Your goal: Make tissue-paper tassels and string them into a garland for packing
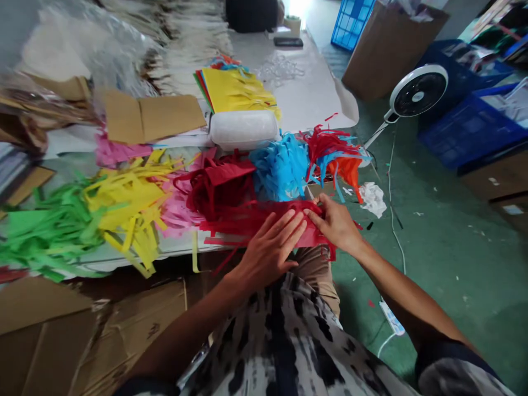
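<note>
I'm flattening the red fringed paper point(256, 223) under my open left grip point(268, 247) while my right grip point(336, 223) is pinching its edge, with already-cut fringed bunches point(127, 203) heaping the bench point(94, 265) at 11 o'clock.

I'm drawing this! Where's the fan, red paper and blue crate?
White fan point(417, 92), head view, round front.
Red fringed paper point(243, 220), head view, middle of sheet.
Blue crate point(470, 135), head view, side wall.
</note>
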A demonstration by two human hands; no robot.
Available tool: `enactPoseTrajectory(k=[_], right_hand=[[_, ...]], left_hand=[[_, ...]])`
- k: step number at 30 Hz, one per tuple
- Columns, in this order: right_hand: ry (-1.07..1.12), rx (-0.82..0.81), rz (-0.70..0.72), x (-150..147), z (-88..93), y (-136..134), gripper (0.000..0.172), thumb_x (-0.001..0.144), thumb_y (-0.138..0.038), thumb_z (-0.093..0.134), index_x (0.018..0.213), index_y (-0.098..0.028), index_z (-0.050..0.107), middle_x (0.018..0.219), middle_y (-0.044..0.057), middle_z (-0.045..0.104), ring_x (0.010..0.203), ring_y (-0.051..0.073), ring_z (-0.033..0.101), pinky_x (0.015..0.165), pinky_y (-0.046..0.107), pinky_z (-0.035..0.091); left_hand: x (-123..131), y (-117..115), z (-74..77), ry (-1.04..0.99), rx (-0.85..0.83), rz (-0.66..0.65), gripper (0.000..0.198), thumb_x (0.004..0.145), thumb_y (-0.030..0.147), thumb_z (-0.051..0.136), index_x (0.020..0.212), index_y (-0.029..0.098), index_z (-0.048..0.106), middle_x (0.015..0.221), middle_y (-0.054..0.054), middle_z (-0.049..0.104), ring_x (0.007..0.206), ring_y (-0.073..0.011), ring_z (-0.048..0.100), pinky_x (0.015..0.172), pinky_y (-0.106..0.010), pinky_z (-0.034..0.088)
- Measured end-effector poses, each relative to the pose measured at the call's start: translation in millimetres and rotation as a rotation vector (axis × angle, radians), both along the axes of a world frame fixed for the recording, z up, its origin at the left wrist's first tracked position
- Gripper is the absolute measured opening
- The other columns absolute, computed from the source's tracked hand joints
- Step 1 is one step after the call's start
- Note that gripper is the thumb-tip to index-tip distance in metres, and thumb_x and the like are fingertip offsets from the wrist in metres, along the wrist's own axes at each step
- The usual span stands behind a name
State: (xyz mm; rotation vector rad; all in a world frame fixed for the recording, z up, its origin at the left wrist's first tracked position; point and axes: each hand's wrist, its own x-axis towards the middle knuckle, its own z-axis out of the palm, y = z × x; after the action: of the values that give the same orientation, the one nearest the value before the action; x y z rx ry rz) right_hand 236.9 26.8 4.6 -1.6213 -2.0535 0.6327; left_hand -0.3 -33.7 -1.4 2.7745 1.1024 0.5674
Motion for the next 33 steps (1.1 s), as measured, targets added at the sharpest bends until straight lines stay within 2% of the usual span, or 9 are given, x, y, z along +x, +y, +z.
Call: enactPoseTrajectory(k=[3, 5, 7, 11, 16, 19, 21, 26, 33], right_hand=[[-0.213, 0.225, 0.043, 3, 15.8, -20, 0.047, 0.102, -0.046, 0.056, 0.138, -0.017, 0.054, 0.126, 0.018, 0.071, 0.113, 0.035, 0.068, 0.094, 0.051, 0.051], [-0.305, 0.341, 0.191, 4, 21.8, -38, 0.063, 0.100, -0.045, 0.060, 0.155, -0.018, 0.043, 0.158, 0.020, 0.051, 0.144, 0.039, 0.049, 0.117, 0.061, 0.037], [-0.329, 0.326, 0.378, 4, 20.1, -56, 0.075, 0.098, -0.044, 0.063, 0.163, -0.018, 0.035, 0.166, 0.017, 0.044, 0.152, 0.037, 0.040, 0.126, 0.061, 0.027], [-0.303, 0.260, 0.439, 6, 4.0, -74, 0.055, 0.102, -0.029, 0.057, 0.156, -0.018, 0.049, 0.152, 0.013, 0.062, 0.140, 0.033, 0.053, 0.118, 0.057, 0.037], [-0.128, 0.160, 0.374, 16, 6.3, -53, 0.028, 0.108, -0.028, 0.051, 0.126, -0.024, 0.072, 0.129, 0.008, 0.076, 0.120, 0.027, 0.066, 0.099, 0.044, 0.046], [-0.021, 0.037, 0.277, 14, 13.7, -33, 0.027, 0.108, -0.036, 0.052, 0.098, -0.022, 0.073, 0.098, 0.005, 0.078, 0.090, 0.021, 0.070, 0.080, 0.035, 0.047], [0.001, -0.030, 0.186, 9, 14.8, -23, 0.030, 0.106, -0.040, 0.054, 0.089, -0.022, 0.069, 0.080, 0.002, 0.073, 0.071, 0.017, 0.064, 0.068, 0.031, 0.041], [-0.104, -0.064, 0.054, -2, 10.3, -12, 0.027, 0.102, -0.043, 0.057, 0.087, -0.022, 0.066, 0.071, 0.001, 0.068, 0.061, 0.016, 0.057, 0.063, 0.030, 0.034], [-0.180, -0.079, 0.003, -7, 8.8, -17, 0.020, 0.098, -0.041, 0.057, 0.094, -0.023, 0.065, 0.072, 0.000, 0.070, 0.059, 0.017, 0.060, 0.062, 0.030, 0.035]], left_hand=[[15, 0, -27.5, 0.027, 0.008, 0.068, 0.058, 0.107, 0.030, 0.047, 0.160, 0.009, 0.044, 0.167, -0.013, 0.045, 0.159, -0.0267, 0.037, 0.132, -0.044, 0.030], [17, -3, -31.2, 0.021, 0.024, 0.112, 0.053, 0.105, 0.018, 0.044, 0.156, 0.008, 0.050, 0.164, -0.014, 0.050, 0.156, -0.0262, 0.042, 0.130, -0.044, 0.035], [17, -8, -25.9, 0.004, 0.021, 0.139, 0.049, 0.103, 0.017, 0.046, 0.150, 0.007, 0.056, 0.160, -0.015, 0.054, 0.151, -0.0283, 0.048, 0.126, -0.045, 0.041], [12, -17, -10.4, -0.059, -0.024, 0.147, 0.041, 0.101, 0.020, 0.055, 0.139, 0.011, 0.067, 0.142, -0.015, 0.069, 0.131, -0.0301, 0.063, 0.113, -0.047, 0.050], [-12, -11, -1.6, -0.259, -0.143, 0.230, 0.019, 0.101, 0.021, 0.063, 0.115, 0.019, 0.076, 0.109, -0.006, 0.078, 0.105, -0.0234, 0.066, 0.096, -0.039, 0.053], [-21, -4, 1.8, -0.310, -0.219, 0.349, 0.011, 0.100, 0.025, 0.066, 0.101, 0.020, 0.075, 0.098, -0.003, 0.078, 0.097, -0.0227, 0.064, 0.090, -0.038, 0.051], [-21, 0, 2.8, -0.280, -0.227, 0.416, 0.014, 0.101, 0.027, 0.065, 0.091, 0.020, 0.073, 0.091, -0.003, 0.076, 0.091, -0.0228, 0.062, 0.085, -0.037, 0.048], [-10, 7, 0.9, -0.087, -0.141, 0.543, 0.021, 0.099, 0.028, 0.065, 0.078, 0.021, 0.065, 0.077, -0.003, 0.068, 0.082, -0.0240, 0.059, 0.077, -0.039, 0.042], [-9, 14, 0.7, -0.044, -0.094, 0.562, 0.024, 0.092, 0.027, 0.069, 0.071, 0.023, 0.058, 0.072, -0.002, 0.065, 0.079, -0.0237, 0.059, 0.075, -0.037, 0.043]])
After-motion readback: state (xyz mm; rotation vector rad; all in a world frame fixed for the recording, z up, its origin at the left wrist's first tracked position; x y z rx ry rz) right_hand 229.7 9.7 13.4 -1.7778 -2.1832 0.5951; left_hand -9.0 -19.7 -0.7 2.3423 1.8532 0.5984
